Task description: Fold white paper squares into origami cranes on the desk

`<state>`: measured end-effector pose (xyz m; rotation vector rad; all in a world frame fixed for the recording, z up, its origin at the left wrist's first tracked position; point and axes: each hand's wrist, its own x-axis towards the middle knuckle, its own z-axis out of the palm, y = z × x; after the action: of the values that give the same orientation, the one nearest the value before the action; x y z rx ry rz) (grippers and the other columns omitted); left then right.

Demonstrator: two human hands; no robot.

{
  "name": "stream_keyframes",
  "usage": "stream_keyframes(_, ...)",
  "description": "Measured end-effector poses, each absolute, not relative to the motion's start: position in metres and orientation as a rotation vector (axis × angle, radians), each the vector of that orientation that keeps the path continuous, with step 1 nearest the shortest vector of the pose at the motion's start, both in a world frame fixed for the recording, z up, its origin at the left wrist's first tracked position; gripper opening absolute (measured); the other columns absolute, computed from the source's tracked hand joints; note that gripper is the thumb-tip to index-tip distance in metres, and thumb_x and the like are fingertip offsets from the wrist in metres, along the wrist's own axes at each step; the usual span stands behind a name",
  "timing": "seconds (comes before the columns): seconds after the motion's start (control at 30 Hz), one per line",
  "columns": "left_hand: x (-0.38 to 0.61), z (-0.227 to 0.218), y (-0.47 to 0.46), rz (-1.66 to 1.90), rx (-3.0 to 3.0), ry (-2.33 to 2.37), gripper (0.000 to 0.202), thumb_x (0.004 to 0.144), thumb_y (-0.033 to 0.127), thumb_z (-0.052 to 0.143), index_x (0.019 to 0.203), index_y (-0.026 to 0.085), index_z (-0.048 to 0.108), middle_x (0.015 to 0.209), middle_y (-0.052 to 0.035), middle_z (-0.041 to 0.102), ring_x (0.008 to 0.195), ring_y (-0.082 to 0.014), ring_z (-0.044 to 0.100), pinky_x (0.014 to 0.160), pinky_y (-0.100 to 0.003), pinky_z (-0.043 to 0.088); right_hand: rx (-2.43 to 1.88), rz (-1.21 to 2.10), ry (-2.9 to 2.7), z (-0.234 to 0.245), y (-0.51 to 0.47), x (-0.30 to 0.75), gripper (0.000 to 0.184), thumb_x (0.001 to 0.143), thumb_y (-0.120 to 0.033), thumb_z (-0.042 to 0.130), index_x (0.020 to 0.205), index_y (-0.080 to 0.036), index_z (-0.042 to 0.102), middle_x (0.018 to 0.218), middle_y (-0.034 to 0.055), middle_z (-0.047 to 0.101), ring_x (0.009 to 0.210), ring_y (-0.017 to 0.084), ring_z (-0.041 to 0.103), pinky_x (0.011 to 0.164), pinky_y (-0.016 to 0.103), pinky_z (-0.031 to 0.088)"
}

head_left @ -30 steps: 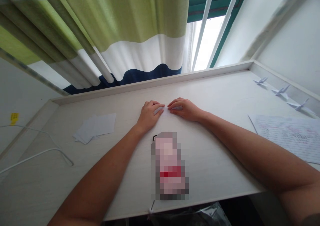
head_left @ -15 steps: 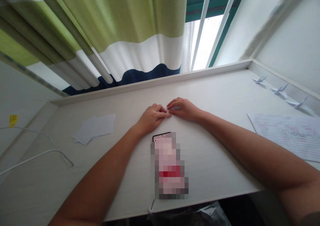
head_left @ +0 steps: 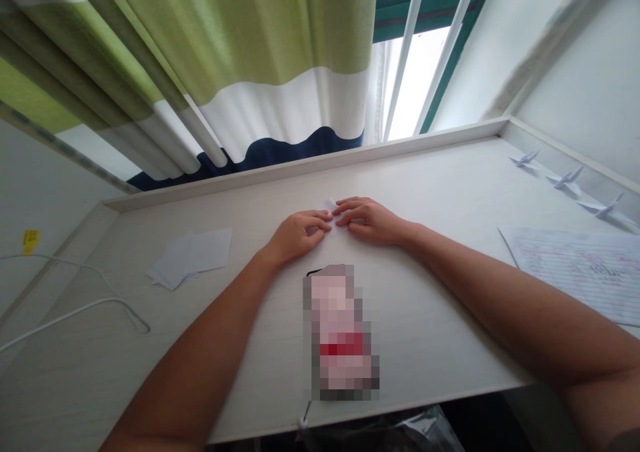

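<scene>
A small piece of white paper [head_left: 330,204] lies between my hands on the white desk, mostly covered by the fingers. My left hand [head_left: 299,235] comes at it from the left, with thumb and fingers closed on its edge. From the right, my right hand [head_left: 373,221] pinches the paper too, fingertips close to those of the left. Part of the paper shows above the fingertips and a sliver below them; its folds are too small to make out. Nearer to me lies a phone [head_left: 340,332], its screen blurred out.
Loose white paper pieces [head_left: 193,255] lie at the left, beside a white cable [head_left: 100,300]. Along the right edge stand three folded paper cranes [head_left: 567,180], with a written lined sheet [head_left: 575,272] below them. A raised rim [head_left: 300,167] runs along the back under the curtain [head_left: 250,39].
The left fingers have drawn back slightly and straightened along the paper. More of the paper now shows above and below the fingertips. The view has shifted a little.
</scene>
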<state>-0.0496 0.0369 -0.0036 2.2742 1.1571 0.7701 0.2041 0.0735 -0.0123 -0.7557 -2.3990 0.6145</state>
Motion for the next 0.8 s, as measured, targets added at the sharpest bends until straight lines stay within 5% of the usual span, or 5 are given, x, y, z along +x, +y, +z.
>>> stream_keyframes(0.2,-0.0459,-0.0078,0.0371,0.881,2.051,1.208,0.015,0.093,0.030,0.070,0.102,0.025,0.081,0.115,-0.0048,0.083,0.121,-0.0256,0.075,0.114,-0.044,0.055,-0.728,0.635,-2.426,-0.0109,0.0740,0.2043,0.030,0.088,-0.011,0.065,0.100,-0.030,0.085,0.125,0.0024,0.080,0.132,0.029,0.066,0.118,0.055,0.046)
stream_keyframes(0.53,-0.0458,-0.0102,0.0391,0.874,2.195,1.363,0.015,0.091,0.027,0.073,0.106,0.024,0.075,0.131,-0.0079,0.074,0.130,-0.0268,0.066,0.120,-0.047,0.047,-0.715,0.692,-2.416,-0.0110,0.0738,0.2040,0.017,0.094,-0.023,0.070,0.099,-0.028,0.085,0.125,0.0059,0.080,0.134,0.028,0.069,0.117,0.048,0.050)
stream_keyframes(0.7,-0.0452,-0.0093,0.0410,0.868,2.196,1.789,0.046,0.074,0.038,0.091,0.112,0.025,0.068,0.132,-0.0098,0.068,0.131,-0.0350,0.055,0.118,-0.054,0.043,-0.717,0.674,-2.413,-0.0112,0.0743,0.2042,0.015,0.093,-0.025,0.072,0.099,-0.028,0.086,0.124,0.0059,0.080,0.132,0.029,0.070,0.117,0.050,0.050)
stream_keyframes(0.8,-0.0455,-0.0087,0.0416,0.767,2.194,1.783,0.045,0.080,0.042,0.087,0.120,0.027,0.072,0.131,-0.0091,0.067,0.131,-0.0347,0.054,0.118,-0.054,0.042,-0.721,0.657,-2.416,-0.0105,0.0739,0.2039,0.016,0.095,-0.026,0.070,0.099,-0.027,0.086,0.123,0.0067,0.081,0.130,0.029,0.070,0.116,0.050,0.050)
